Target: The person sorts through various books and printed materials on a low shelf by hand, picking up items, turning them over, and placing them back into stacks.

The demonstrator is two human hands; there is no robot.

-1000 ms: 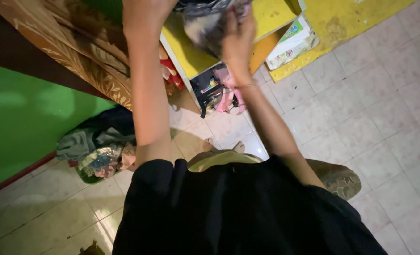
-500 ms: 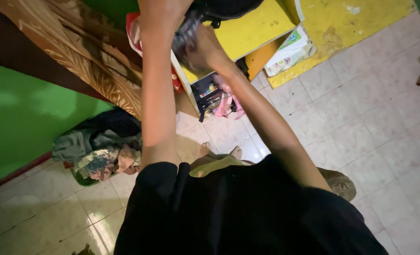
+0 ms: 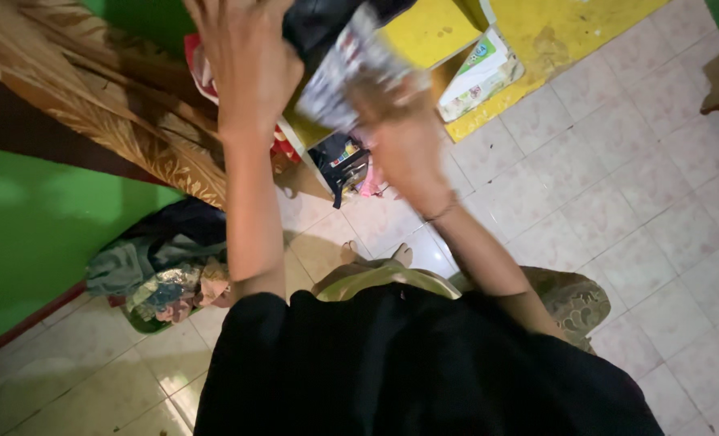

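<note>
Both my arms are raised in front of me over a yellow-topped shelf [image 3: 432, 32]. My left hand [image 3: 246, 69] is up beside a black garment [image 3: 319, 20] with its fingers spread; whether it grips the cloth is hard to tell. My right hand [image 3: 396, 121] is blurred and holds a black-and-white patterned cloth [image 3: 347, 77] that hangs down from the black garment. I wear a black shirt, and my bare feet [image 3: 376, 258] show on the tiled floor below.
A brown patterned curtain [image 3: 93, 105] hangs at the left against a green wall [image 3: 28, 234]. A basket of crumpled clothes [image 3: 161, 278] sits on the floor at the left. A white package [image 3: 477, 77] lies on a yellow mat [image 3: 569, 40]. Small colourful items [image 3: 347, 165] fill the shelf's lower part.
My hands and the dark cloth have come lower and closer to the camera. The patterned cloth now shows under my right hand.
</note>
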